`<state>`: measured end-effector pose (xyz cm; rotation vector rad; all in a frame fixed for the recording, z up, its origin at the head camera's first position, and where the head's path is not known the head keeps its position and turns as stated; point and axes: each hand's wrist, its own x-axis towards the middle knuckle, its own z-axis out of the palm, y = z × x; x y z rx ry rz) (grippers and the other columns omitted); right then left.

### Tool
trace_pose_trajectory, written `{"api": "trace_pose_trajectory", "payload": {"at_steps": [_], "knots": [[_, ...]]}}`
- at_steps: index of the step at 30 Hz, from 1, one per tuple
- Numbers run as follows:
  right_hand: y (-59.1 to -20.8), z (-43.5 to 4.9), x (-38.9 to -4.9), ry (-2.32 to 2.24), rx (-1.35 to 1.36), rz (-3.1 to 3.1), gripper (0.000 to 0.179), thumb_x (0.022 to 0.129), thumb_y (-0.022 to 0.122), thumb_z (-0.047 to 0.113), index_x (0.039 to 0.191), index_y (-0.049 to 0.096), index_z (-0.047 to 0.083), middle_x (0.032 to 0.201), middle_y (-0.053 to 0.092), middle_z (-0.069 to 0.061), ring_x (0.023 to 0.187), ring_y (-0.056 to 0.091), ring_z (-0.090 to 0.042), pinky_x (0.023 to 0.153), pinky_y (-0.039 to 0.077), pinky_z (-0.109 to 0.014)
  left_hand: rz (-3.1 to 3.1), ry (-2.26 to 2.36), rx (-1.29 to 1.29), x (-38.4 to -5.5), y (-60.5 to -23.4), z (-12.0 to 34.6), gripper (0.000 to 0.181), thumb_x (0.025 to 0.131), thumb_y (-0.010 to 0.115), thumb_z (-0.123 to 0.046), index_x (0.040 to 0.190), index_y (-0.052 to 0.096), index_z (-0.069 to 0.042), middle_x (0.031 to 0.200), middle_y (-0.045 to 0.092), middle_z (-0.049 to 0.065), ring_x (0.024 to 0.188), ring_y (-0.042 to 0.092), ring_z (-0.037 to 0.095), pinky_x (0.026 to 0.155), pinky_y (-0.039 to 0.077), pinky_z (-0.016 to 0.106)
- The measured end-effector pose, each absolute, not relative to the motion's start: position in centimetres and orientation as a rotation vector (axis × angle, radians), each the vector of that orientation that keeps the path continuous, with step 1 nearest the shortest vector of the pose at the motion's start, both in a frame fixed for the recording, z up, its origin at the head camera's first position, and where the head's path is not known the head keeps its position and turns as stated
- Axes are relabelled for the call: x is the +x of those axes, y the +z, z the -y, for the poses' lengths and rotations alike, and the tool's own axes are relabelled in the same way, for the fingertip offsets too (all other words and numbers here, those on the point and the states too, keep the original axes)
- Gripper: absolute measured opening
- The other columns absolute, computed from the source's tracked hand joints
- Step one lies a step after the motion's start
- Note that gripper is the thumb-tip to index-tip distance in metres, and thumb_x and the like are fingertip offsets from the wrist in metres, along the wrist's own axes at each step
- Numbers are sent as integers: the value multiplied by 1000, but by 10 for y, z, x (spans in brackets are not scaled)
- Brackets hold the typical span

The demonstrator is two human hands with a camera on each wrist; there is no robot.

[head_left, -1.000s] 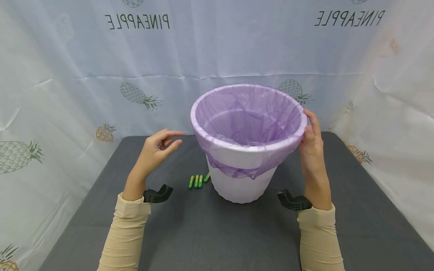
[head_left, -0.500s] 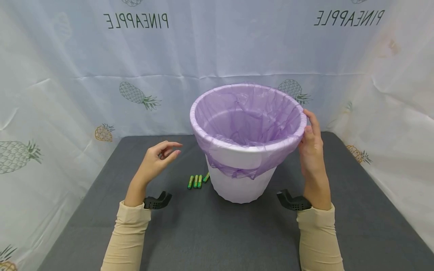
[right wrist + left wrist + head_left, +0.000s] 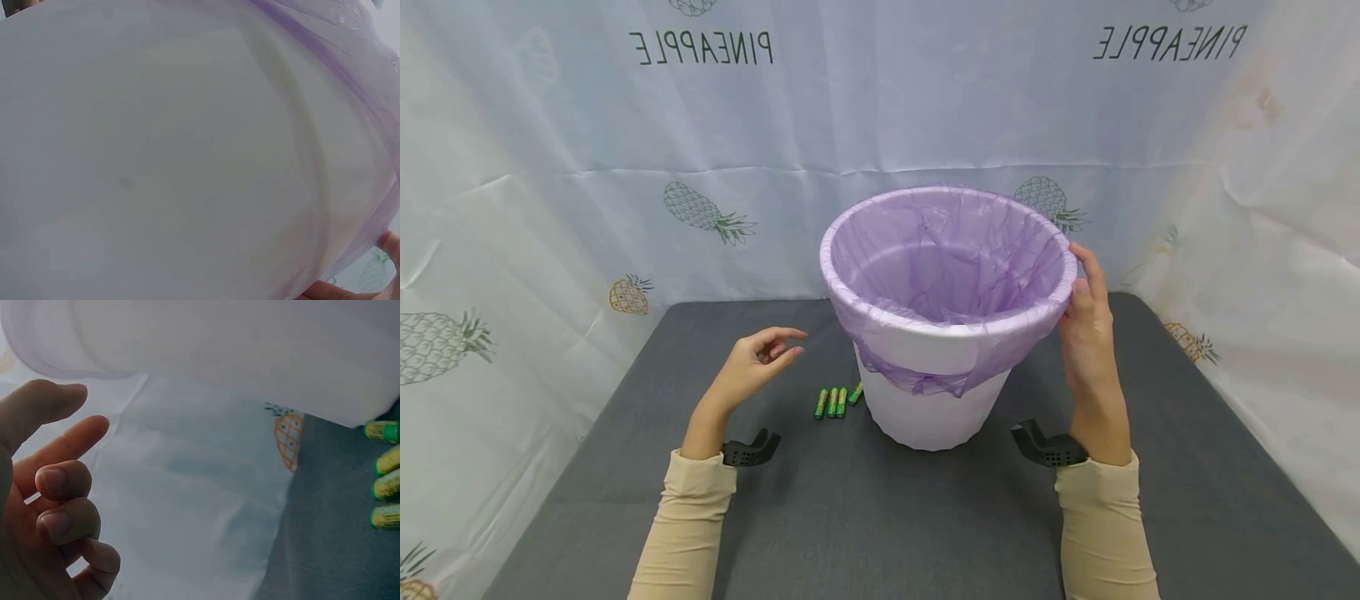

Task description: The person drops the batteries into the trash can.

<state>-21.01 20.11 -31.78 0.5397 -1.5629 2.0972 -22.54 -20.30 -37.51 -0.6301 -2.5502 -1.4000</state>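
A white trash can [image 3: 928, 417] stands on the dark table, lined with a thin purple trash bag [image 3: 951, 383] folded over its rim. My right hand [image 3: 1086, 333] rests against the can's right side, thumb and fingertips touching the bag-covered rim from outside. Left of the can, my left hand [image 3: 752, 367] hovers apart from it with nothing in its grasp. Its fingers are loosely bent, and the left wrist view shows a gap between thumb and index fingertip. Several green and yellow batteries [image 3: 832, 402] lie by the can's lower left, below my left hand's fingertips.
The dark cloth-covered table [image 3: 880, 525] reaches back to a white curtain [image 3: 880, 108] printed with pineapples. More curtain hangs along both sides. A black wrist mount [image 3: 751, 448] sits on my left wrist, and another mount [image 3: 1048, 446] on my right.
My left hand has sunk lower beside the can, its fingers still loosely bent and holding nothing. My right hand has stayed at the rim. The trash can and batteries have not moved.
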Motion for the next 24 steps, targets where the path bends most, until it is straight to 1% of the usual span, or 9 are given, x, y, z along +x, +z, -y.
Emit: {"api": "trace_pose_trajectory", "payload": {"at_steps": [3, 9, 15, 17, 21, 22, 24], "knots": [[-318, -201, -210, 2096, 514, 1562, 48, 97, 55, 39, 139, 46, 19, 91, 57, 5, 84, 52, -6, 84, 44, -21, 2585, -1421, -611, -229, -383, 205, 22, 93, 63, -14, 113, 66, -5, 73, 34, 0, 58, 28, 3, 54, 31, 23], [-319, -202, -211, 2131, 555, 1542, 47, 98, 54, 37, 139, 45, 18, 91, 56, 6, 84, 51, -6, 85, 43, -20, 2667, -1435, -602, -238, -405, 211, 25, 94, 62, -15, 116, 65, -4, 70, 36, -2, 56, 28, 2, 55, 32, 23], [-316, -200, -208, 2188, 508, 1485, 50, 94, 61, 36, 138, 47, 17, 87, 58, 7, 82, 53, -4, 84, 45, -19, 2700, -1433, -611, -243, -422, 216, 28, 95, 61, -16, 117, 64, 1, 68, 37, -4, 53, 27, 1, 53, 32, 23], [-315, -200, -206, 2198, 512, 1466, 49, 95, 61, 33, 139, 48, 16, 98, 60, 7, 90, 55, -4, 86, 45, -19, 2710, -1448, -610, -244, -425, 217, 30, 95, 61, -16, 119, 63, 3, 68, 37, -3, 53, 27, 1, 53, 31, 23], [-313, -199, -201, 2099, 448, 1505, 42, 98, 56, 23, 139, 50, 14, 130, 49, 2, 107, 57, -6, 92, 45, -17, 2761, -1446, -592, -240, -420, 212, 31, 96, 58, -12, 121, 61, 5, 68, 37, -2, 53, 27, 2, 54, 31, 22], [-312, -199, -199, 2069, 444, 1513, 41, 98, 54, 20, 138, 51, 14, 131, 48, 1, 107, 57, -7, 92, 45, -17, 2768, -1443, -590, -240, -421, 211, 31, 96, 58, -12, 121, 61, 5, 68, 37, -2, 54, 27, 2, 55, 31, 22], [-313, -199, -199, 2018, 454, 1512, 39, 99, 51, 15, 137, 52, 13, 126, 51, 1, 104, 58, -7, 91, 45, -16, 2778, -1439, -590, -241, -423, 211, 30, 96, 58, -11, 121, 61, 5, 67, 37, -1, 53, 27, 3, 55, 31, 22]]}}
